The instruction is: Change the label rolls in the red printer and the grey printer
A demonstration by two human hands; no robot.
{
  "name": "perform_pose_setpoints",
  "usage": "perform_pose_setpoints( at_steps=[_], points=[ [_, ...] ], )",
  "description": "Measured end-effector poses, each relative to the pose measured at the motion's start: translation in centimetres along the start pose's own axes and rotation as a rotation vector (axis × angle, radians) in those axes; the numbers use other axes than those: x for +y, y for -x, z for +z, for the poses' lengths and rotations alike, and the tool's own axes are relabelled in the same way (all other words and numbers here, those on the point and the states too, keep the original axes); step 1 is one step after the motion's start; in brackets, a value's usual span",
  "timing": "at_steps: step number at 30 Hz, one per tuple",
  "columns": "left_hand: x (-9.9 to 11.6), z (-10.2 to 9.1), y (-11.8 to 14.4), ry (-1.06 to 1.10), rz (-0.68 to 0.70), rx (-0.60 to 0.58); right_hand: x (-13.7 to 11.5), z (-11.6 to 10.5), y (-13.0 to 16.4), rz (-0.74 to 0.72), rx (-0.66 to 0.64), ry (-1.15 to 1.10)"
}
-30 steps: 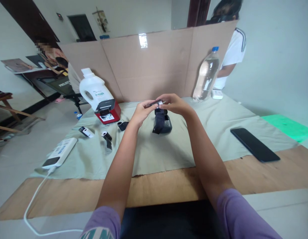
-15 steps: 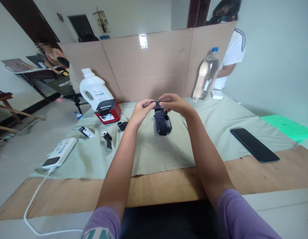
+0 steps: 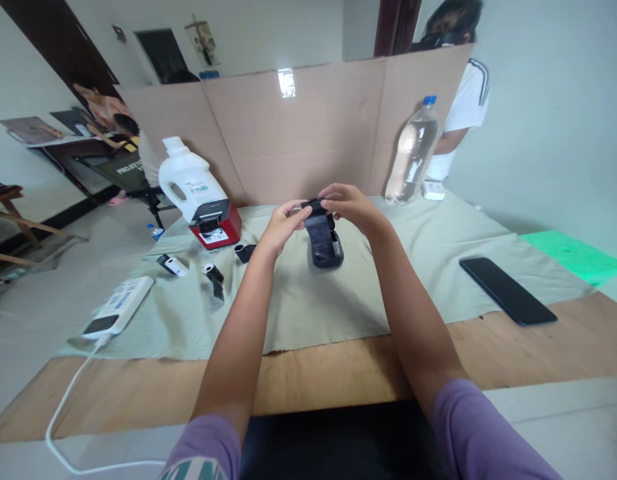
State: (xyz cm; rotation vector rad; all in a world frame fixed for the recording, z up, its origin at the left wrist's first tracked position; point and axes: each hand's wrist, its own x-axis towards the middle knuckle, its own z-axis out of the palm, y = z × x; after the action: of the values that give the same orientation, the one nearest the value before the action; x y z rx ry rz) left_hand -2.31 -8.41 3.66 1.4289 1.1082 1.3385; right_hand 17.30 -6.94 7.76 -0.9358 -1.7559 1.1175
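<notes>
**Both hands pinching a black strap above a small black device**

Left hand (image 3: 283,225) and right hand (image 3: 349,204) raised together over the middle of the desk (image 3: 328,377), fingertips of each closed on the top end of a dark, flat fabric strap (image 3: 318,230). Strap hanging down from the pinch to a small black rounded plastic device (image 3: 327,252) resting on the pale green cloth (image 3: 308,300) that covers the far part of the desk. Forearms reaching forward from purple sleeves at the near edge.

Toward the left edge: a short black cylinder (image 3: 245,252), a small black-and-white clip-like piece (image 3: 214,275), another white-and-black small gadget (image 3: 171,265), and a white power bank (image 3: 119,307) with a white cable (image 3: 71,393) trailing off the near left corner. At the far left, a red and grey label printer (image 3: 216,225) touching a white plastic jug (image 3: 184,179). At the far right corner, a clear plastic bottle with a blue cap (image 3: 413,152). Near the right edge, a black smartphone (image 3: 507,291) lying flat. Brown cardboard screen (image 3: 298,133) standing along the far edge, a person in a white shirt (image 3: 466,107) behind it.
</notes>
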Motion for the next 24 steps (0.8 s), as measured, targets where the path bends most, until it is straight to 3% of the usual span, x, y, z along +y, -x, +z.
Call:
perform_pose_setpoints(
  at_steps=[7,11,16,24],
  points=[
    [-1.0,0.0,-0.2,0.011,-0.003,-0.043,1.2,-0.3,-0.5,0.096,-0.038,-0.036],
    [-3.3,0.7,-0.8,0.012,-0.079,0.0,2.8,-0.5,-1.1,0.173,-0.04,0.105],
    [-6.6,1.5,-1.5,-0.035,-0.058,-0.002,5.3,-0.6,-1.5,0.246,-0.057,0.237],
    [-10.9,2.0,-2.2,-0.187,-0.025,0.089,8.9,-0.3,-2.7,0.215,-0.052,0.465]
  ],
)
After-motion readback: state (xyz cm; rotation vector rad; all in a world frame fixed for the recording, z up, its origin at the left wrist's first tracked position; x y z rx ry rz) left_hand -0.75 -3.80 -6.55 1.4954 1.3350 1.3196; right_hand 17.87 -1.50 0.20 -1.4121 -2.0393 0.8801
